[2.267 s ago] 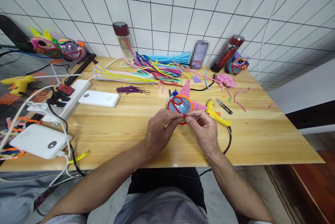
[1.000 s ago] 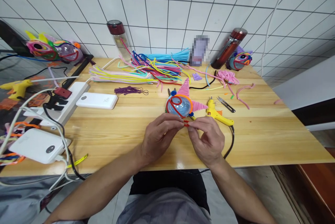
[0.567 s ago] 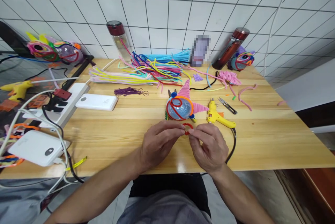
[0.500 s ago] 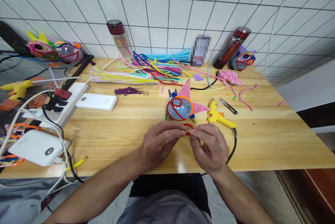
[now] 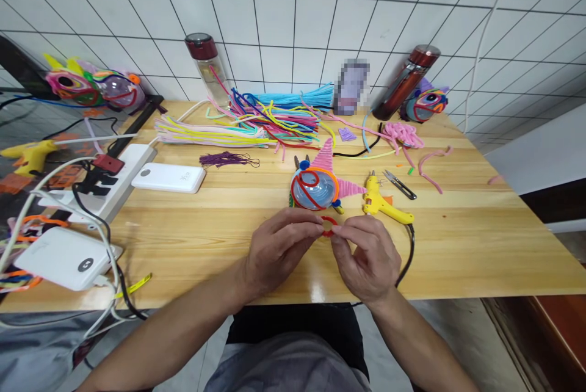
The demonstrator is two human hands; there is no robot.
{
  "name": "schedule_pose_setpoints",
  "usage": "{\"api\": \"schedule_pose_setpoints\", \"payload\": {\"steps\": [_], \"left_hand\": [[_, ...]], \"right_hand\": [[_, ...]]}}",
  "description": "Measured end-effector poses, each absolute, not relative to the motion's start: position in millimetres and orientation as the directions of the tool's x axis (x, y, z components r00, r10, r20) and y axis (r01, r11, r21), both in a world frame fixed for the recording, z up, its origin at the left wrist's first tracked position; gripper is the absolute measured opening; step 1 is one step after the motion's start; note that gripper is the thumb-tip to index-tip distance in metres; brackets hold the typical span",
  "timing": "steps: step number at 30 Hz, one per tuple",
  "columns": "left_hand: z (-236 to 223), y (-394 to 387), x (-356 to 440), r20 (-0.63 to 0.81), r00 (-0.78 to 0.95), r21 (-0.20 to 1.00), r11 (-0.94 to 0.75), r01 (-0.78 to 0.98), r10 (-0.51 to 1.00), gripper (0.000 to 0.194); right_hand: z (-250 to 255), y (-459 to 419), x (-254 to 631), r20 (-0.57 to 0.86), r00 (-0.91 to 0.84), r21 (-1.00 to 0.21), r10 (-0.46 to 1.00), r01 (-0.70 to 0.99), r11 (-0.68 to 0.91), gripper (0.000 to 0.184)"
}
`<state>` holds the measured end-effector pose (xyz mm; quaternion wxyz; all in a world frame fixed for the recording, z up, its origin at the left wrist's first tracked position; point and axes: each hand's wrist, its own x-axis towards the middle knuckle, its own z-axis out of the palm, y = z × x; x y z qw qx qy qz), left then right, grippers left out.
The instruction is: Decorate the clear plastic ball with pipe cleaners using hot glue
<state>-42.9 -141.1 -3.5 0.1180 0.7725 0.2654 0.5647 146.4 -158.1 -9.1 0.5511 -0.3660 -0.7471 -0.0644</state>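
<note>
Between my fingertips is a small ring of red pipe cleaner (image 5: 328,219), bent round into a loop. My left hand (image 5: 281,248) pinches its left side, and my right hand (image 5: 366,251) pinches the right side. Just beyond the ring sits a clear, rounded craft fish (image 5: 320,187) with red and orange pipe-cleaner trim, dark blue balls and two pink, pointed fins. A yellow hot glue gun (image 5: 384,206) lies right of the fish, its black cord running down behind my right hand. Small black-handled snips (image 5: 400,185) rest beyond the glue gun.
Bundles of coloured pipe cleaners (image 5: 274,114) lie along the back, with purple tassels (image 5: 226,159) in front. At left are a power bank (image 5: 169,177), a power strip (image 5: 130,181) and tangled cables. Two bottles (image 5: 407,80) and a phone (image 5: 351,88) stand by the tiled wall.
The red loop looks slightly rounder and more closed between my fingertips. Both hands have barely moved, and the fish and tools are in the same places.
</note>
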Motion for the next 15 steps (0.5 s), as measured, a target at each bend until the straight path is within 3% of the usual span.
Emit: {"api": "schedule_pose_setpoints", "payload": {"steps": [15], "left_hand": [[-4.3,-140.8,-43.8,0.81,0.235,0.487,-0.84,0.24,0.537,0.016]], "right_hand": [[-8.5,-158.5,145.1,0.876,-0.116,-0.306,0.467,0.615,0.727,0.02]]}}
